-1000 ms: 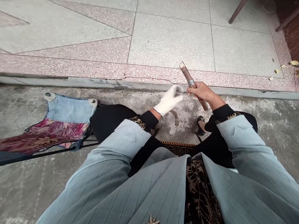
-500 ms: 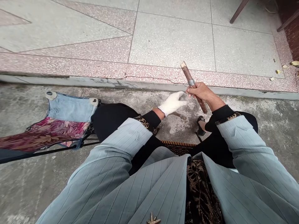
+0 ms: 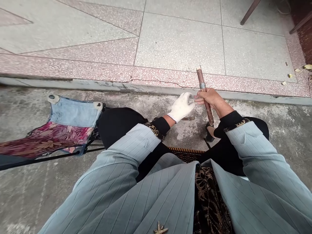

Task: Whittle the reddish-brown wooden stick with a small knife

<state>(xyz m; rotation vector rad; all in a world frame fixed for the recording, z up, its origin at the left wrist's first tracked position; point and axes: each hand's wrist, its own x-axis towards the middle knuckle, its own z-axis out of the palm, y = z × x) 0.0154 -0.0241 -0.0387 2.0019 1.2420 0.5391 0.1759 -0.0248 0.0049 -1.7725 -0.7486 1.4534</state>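
Note:
My right hand (image 3: 209, 97) is closed around a brown wooden stick (image 3: 209, 112) held nearly upright. Its top end is pale and jagged. A band of silvery wire (image 3: 202, 85) wraps the stick just above my fingers. My left hand (image 3: 181, 105), in a white knitted glove, is close by on the left. Its thumb and forefinger curve in a C with a gap between the tips, next to my right fingertips. No object shows clearly in the gap; a thin strand there would be too fine to make out.
A brownish stick-like piece (image 3: 188, 118) lies on the concrete below my left hand. A tiled step (image 3: 158, 76) runs across in front. To the left stands a folding seat (image 3: 73, 113) of denim and floral cloth. A woven seat edge (image 3: 187, 152) shows between my legs.
The stick has swung from a leftward lean to nearly upright, its top moving right. My left hand has shifted slightly, and its thumb and forefinger are wider apart.

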